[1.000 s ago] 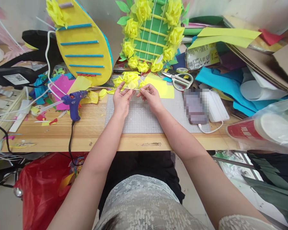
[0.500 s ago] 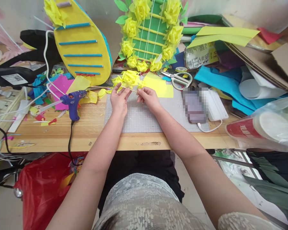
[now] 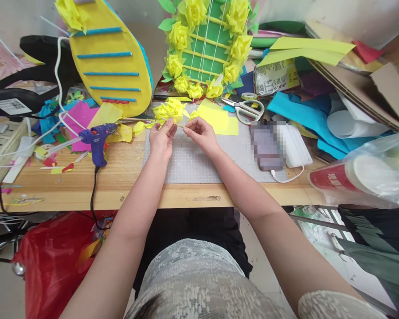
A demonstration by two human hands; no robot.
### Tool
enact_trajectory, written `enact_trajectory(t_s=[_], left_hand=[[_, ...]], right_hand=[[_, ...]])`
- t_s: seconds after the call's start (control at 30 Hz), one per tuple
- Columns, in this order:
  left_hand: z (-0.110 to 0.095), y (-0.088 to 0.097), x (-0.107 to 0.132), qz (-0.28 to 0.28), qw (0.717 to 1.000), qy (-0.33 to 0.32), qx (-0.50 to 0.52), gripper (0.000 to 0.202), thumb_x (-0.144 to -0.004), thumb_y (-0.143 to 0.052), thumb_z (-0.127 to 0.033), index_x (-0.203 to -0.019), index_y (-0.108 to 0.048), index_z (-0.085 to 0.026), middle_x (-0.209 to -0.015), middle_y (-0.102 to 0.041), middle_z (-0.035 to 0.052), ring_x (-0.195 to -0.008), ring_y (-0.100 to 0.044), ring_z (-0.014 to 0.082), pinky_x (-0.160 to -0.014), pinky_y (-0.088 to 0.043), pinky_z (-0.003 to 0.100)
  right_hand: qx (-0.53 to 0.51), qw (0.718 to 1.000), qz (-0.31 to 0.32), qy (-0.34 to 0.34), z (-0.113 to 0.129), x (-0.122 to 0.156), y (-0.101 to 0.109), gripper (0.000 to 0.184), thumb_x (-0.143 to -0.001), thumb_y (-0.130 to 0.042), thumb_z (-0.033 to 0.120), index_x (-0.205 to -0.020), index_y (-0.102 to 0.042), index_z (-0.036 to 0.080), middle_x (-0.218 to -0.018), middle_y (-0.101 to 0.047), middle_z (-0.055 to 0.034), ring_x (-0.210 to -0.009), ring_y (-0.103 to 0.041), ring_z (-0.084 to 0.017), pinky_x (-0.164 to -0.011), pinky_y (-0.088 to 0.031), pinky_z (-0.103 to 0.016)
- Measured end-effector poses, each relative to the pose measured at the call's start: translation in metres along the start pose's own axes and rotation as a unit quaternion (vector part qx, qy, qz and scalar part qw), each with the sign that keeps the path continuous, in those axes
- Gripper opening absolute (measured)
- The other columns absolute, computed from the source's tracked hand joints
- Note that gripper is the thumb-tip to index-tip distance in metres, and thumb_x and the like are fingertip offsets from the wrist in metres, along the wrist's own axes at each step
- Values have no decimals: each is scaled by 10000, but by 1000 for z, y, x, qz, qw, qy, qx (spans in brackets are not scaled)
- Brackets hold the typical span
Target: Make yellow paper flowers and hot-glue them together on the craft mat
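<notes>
At the centre of the frame, a thin stick (image 3: 179,126), the left hand (image 3: 162,138) pinching one end, the right hand's (image 3: 201,134) fingers closed on the other, grey cutting mat (image 3: 194,168) beneath, yellow paper flowers (image 3: 170,109) just behind, glue gun (image 3: 98,142) at left.

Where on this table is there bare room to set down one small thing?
Mostly bare: the wooden table between the glue gun and left forearm, and the grey cutting mat from there to the right forearm. Crowded: the back, with yellow paper flowers and scissors, and the right, with blue sheets and a bagged cup.
</notes>
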State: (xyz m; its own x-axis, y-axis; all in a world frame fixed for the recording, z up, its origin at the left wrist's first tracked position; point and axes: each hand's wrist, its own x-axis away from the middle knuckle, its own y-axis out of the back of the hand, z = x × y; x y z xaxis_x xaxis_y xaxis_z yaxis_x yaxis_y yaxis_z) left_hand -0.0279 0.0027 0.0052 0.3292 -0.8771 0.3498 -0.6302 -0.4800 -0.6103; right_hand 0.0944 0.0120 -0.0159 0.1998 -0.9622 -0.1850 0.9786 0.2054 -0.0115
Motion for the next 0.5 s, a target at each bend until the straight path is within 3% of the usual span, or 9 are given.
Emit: enact_trajectory(t_s=[0.27, 0.5], left_hand=[[2, 2, -2, 6, 1000, 1, -12, 309, -657, -765, -155, -758, -477, -203, -672, -650, -65, -687, -674, 81, -772, -491, 197], [5, 10, -11, 28, 998, -9, -60, 242, -703, -716, -165, -842, -523, -217, -777, -699, -24, -816, -702, 123, -833, -517, 244]], right_hand=[[111, 994, 15, 4, 1, 4, 0, 474, -720, -558, 663, -678, -494, 195, -527, -473, 51, -505, -400, -74, -531, -317, -249], [136, 991, 7, -2, 4, 3, 4, 447, -764, -541, 624, -643, -487, 197, -523, -482, 45, -500, -376, -75, -539, -312, -242]])
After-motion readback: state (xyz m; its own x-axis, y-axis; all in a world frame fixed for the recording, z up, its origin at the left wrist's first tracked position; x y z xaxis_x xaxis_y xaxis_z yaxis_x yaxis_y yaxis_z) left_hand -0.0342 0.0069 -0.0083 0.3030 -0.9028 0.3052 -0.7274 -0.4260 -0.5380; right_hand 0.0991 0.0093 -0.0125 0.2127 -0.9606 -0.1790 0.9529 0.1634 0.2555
